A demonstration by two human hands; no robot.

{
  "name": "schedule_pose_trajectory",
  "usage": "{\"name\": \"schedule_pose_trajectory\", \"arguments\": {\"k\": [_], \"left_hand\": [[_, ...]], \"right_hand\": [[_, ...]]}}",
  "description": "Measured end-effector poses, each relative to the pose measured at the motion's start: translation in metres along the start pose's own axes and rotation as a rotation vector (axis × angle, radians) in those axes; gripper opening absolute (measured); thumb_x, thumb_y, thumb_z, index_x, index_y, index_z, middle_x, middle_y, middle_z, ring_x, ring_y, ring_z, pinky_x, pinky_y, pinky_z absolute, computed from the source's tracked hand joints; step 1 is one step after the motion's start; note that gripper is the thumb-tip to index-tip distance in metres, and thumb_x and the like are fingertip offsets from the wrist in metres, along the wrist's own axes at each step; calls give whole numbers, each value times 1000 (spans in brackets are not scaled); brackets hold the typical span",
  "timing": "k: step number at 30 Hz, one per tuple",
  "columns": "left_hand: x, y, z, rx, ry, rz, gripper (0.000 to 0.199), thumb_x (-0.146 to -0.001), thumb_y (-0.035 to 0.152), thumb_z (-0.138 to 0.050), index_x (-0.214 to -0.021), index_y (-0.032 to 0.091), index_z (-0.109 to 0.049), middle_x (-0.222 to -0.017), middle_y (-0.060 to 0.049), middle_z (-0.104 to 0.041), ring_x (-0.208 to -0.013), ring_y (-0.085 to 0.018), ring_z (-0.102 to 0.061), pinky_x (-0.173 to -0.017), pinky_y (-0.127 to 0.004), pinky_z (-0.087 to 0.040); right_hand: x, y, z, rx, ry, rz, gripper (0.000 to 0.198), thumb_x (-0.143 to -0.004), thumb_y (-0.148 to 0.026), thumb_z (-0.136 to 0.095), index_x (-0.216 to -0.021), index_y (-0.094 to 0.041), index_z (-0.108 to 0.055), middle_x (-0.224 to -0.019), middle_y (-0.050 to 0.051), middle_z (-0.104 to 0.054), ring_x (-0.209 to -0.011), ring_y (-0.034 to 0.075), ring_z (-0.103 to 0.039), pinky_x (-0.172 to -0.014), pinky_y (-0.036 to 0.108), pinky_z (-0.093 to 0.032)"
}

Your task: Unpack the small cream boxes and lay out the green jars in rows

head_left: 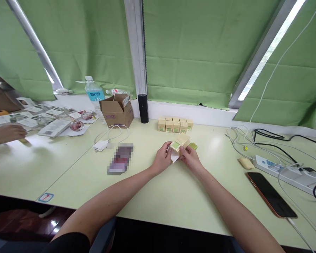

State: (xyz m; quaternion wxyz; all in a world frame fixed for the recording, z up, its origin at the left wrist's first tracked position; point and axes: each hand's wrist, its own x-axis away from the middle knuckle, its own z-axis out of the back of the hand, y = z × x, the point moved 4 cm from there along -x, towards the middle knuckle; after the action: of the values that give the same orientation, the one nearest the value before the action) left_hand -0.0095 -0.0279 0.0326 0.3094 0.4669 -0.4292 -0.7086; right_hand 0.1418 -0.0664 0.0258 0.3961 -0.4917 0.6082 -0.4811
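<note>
Between my two hands is a small cream-yellow carton (183, 139) with a green square on its face, tilted above the table. A white flap (174, 157) sticks out at its lower end. My left hand (162, 158) grips the carton's left side, fingers partly hidden behind it. On the right, my right hand (191, 159) pinches the near edge with its thumb in front. Just behind my right hand lies a green flat item (193, 146), partly covered. Several matching small cartons (173, 125) stand in rows against the wall.
Left of my arms are a blurred-out phone-like item (120, 159), a white charger (101, 145), an open cardboard box (117, 110) and a black cylinder (143, 108). To the right lie a phone (271, 194), a power strip (287, 174) and cables. Another person's hand (9, 134) is at far left.
</note>
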Motion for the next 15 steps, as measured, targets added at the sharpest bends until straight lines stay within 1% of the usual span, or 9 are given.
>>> {"name": "schedule_pose_trajectory", "arguments": {"k": [2,4,8,11,13,15], "left_hand": [[-1,-2,0,37,18,12,25,-97,35,-57,-120,23,-56,-116,-8,-69,-104,-23,-66,-88,-36,-51],[-2,-3,-1,95,12,22,30,-92,33,-64,-119,23,-53,-115,-8,-69,-106,-23,-65,-90,-36,-51],[-1,-1,-5,173,-87,32,58,-81,24,-75,-129,25,-44,-123,-10,-65,-111,-24,-64,-92,-37,-51],[2,2,-5,153,-143,48,79,-72,21,-81,-138,27,-38,-134,-10,-60,-120,-27,-60,-96,-38,-50],[3,3,-5,141,-158,60,86,-69,21,-84,-141,28,-37,-137,-10,-58,-122,-28,-59,-98,-39,-50],[3,2,-5,161,-178,62,85,-71,25,-84,-142,27,-38,-137,-11,-58,-120,-27,-60,-98,-39,-50]], "right_hand": [[1,0,-2,1,-24,3,59,-69,-64,-83,-108,-23,-68,-109,9,-77,-89,27,-73,-68,37,-61],[2,-1,-4,-9,-27,0,59,-68,-64,-83,-108,-23,-67,-112,9,-77,-94,27,-73,-70,37,-62],[4,-3,-3,-11,-6,-23,58,-68,-65,-83,-104,-24,-67,-115,8,-77,-100,28,-74,-71,36,-63],[4,-4,-1,-13,-3,-53,60,-68,-65,-83,-109,-25,-65,-114,8,-77,-98,28,-75,-69,36,-63],[4,-4,0,-20,6,-65,62,-69,-64,-83,-114,-26,-63,-110,8,-78,-94,29,-76,-68,38,-64],[4,-4,1,-26,23,-61,63,-68,-61,-85,-116,-26,-63,-107,8,-79,-91,30,-76,-69,41,-65]]}}
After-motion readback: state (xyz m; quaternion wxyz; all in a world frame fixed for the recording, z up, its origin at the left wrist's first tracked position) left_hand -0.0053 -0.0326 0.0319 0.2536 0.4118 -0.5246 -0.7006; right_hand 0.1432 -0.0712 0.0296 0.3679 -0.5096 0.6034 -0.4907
